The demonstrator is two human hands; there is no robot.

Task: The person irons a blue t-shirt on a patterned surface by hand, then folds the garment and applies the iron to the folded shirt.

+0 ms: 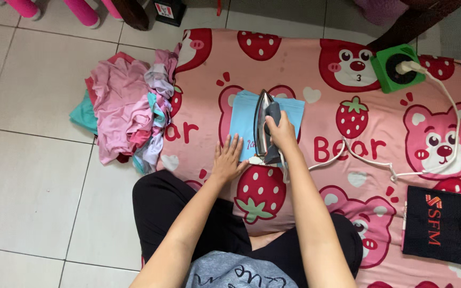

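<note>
On the light blue cloth [241,114], right hand [282,130] fingers wrap the iron [263,125]; left hand [229,158] presses flat, fingers spread.

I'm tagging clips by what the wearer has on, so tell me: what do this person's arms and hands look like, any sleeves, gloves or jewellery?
Both arms are bare from the hands up to where they leave the picture; no sleeves reach the forearms. The left hand and the right hand wear no gloves, and no rings, watch or bracelets can be made out. Below the arms there is a grey top with dark lettering and black trousers.
</note>
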